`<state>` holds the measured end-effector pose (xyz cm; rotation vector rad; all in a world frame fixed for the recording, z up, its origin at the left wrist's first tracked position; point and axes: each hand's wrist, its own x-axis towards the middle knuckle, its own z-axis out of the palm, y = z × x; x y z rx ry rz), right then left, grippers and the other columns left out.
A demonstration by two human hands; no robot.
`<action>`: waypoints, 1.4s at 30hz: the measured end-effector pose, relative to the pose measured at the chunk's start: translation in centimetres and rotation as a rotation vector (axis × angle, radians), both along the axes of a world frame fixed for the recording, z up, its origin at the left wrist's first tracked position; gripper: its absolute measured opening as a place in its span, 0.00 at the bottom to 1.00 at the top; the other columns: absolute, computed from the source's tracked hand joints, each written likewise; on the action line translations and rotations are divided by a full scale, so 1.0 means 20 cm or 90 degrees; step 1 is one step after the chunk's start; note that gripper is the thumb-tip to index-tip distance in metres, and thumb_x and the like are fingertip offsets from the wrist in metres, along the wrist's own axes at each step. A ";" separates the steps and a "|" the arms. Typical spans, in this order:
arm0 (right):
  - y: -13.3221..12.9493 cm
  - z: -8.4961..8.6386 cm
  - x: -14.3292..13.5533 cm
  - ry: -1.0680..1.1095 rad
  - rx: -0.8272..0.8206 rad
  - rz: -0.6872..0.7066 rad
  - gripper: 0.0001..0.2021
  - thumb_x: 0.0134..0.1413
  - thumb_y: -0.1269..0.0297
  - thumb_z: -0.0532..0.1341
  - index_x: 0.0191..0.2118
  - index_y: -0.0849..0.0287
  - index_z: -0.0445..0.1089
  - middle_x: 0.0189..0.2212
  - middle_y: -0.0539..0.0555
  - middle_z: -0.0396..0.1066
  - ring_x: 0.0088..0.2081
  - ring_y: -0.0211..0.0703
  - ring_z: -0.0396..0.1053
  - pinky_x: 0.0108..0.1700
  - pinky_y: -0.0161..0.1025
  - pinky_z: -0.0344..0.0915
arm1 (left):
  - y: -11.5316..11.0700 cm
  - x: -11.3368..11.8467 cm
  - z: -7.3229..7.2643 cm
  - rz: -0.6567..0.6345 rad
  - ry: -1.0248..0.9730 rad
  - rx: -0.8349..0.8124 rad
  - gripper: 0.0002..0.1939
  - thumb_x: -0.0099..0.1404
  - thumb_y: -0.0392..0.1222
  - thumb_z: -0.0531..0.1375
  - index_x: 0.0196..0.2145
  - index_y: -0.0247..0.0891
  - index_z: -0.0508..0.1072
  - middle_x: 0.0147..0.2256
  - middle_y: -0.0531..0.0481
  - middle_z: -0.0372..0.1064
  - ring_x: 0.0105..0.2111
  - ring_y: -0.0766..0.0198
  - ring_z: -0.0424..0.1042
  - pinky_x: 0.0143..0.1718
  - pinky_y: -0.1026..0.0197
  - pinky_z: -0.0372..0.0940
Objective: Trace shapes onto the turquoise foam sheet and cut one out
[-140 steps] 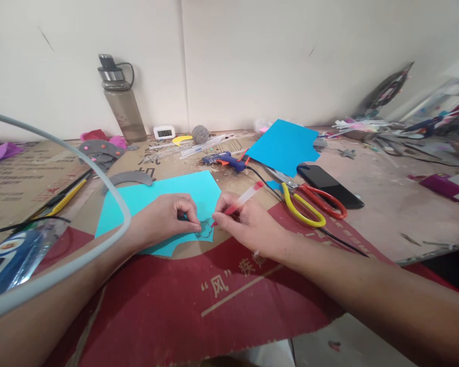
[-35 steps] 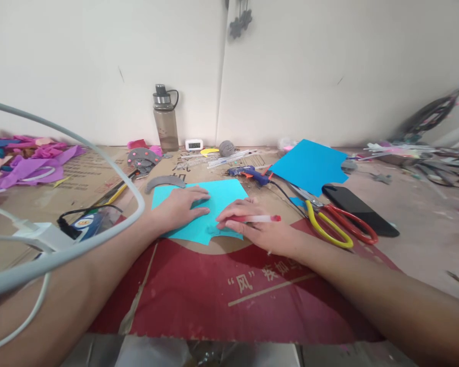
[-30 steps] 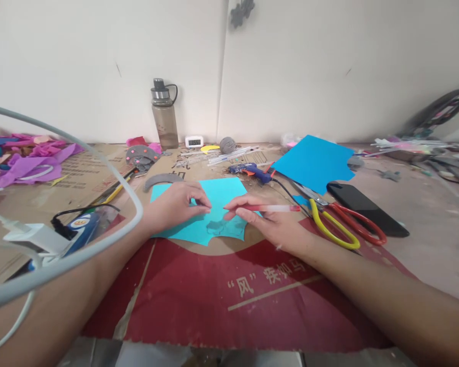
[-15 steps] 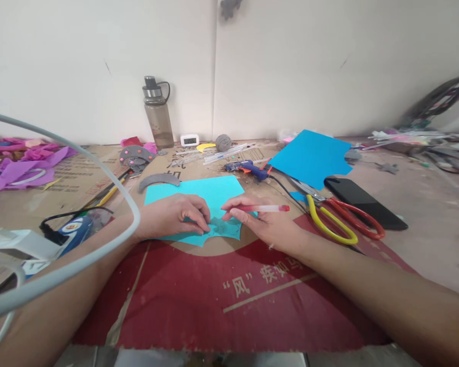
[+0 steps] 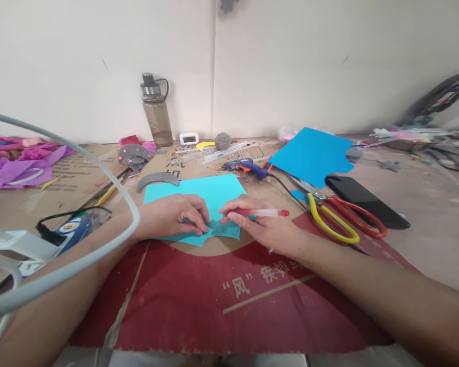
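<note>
A turquoise sheet point(image 5: 199, 191) with a scalloped near edge lies on the cardboard. My left hand point(image 5: 178, 216) rests on it, fingers curled and closed, tips pressed at a small darker patch point(image 5: 216, 228) near that edge. Whether the patch is a separate piece or shadow, I cannot tell; what the fingertips pinch is hidden. Across from it, my right hand point(image 5: 262, 227) grips a pen point(image 5: 265, 212) with a red cap end and pale barrel. The pen's tip is hidden behind my fingers, close to the patch. Just beyond the sheet's left corner lies a grey felt arc point(image 5: 158, 179).
Right of the sheet are red-and-yellow-handled scissors point(image 5: 340, 216), a black phone point(image 5: 367, 201), a blue sheet point(image 5: 311, 155) and a glue gun point(image 5: 248, 167). A bottle point(image 5: 156, 114) and small clock point(image 5: 188, 138) stand behind. A white cable point(image 5: 110, 178) loops across my left forearm.
The fingers of my right hand have shifted slightly on the pen, and the pen sits a little lower. My left hand stays on the sheet. The camera view has moved slightly.
</note>
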<state>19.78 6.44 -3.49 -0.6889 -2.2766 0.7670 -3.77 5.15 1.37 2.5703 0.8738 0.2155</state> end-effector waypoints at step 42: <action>-0.04 0.05 -0.02 -0.130 0.101 0.062 0.11 0.65 0.62 0.51 0.42 0.54 0.71 0.37 0.51 0.74 0.43 0.44 0.65 0.48 0.47 0.52 | 0.05 -0.02 -0.10 0.180 -0.085 -0.086 0.06 0.58 0.41 0.63 0.33 0.38 0.78 0.31 0.52 0.77 0.31 0.67 0.72 0.33 0.68 0.63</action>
